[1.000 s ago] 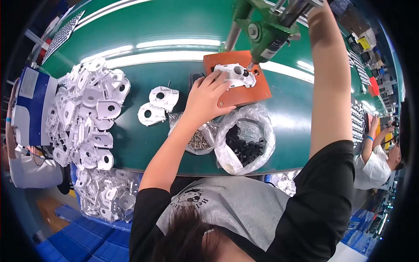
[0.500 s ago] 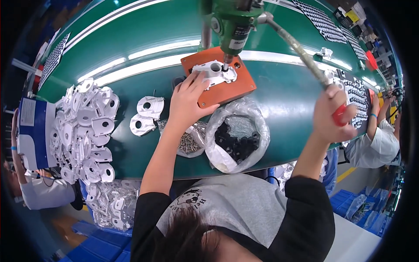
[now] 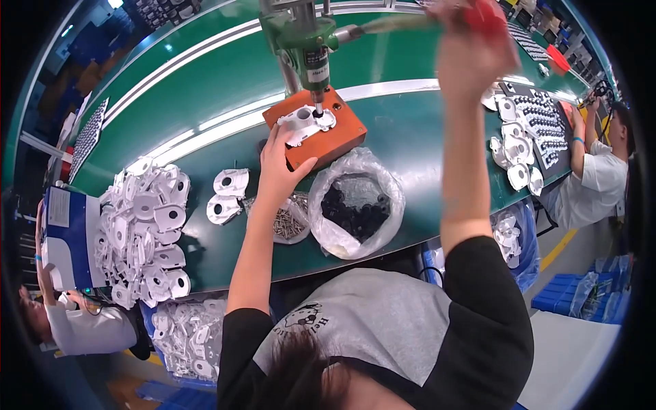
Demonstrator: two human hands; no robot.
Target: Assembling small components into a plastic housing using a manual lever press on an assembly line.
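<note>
White plastic housing (image 3: 299, 128), its left end under the fingers of the outspread left hand (image 3: 275, 162), lies on the orange block (image 3: 344, 135) beneath the green lever press (image 3: 299, 33), whose red knob (image 3: 486, 17) the blurred right hand (image 3: 470, 61) clasps farther right, above the counter (image 3: 413, 130).

- White part (image 3: 311, 126), under the left fingers (image 3: 273, 143): moulded plastic, smooth, low sheen.
- Block (image 3: 345, 142), beneath the same fingers: orange, flat and smooth, soft sheen; material uncertain.
- Press (image 3: 298, 33), beyond them: green-painted metal, glossy; tip (image 3: 318, 106) of bare, shiny metal.
- Red knob (image 3: 486, 19), at the right hand's (image 3: 473, 65) fingers: finish blurred.
- Bag (image 3: 396, 198), right of the left fingers and nearer the body: thin plastic film, crinkled, glossy; black pieces (image 3: 352, 213) inside, matt, plastic-looking.
- Screws (image 3: 287, 225), nearer the body than those fingers: shiny metal.
- Tabletop (image 3: 417, 164), around: green, smooth, reflective.
</note>
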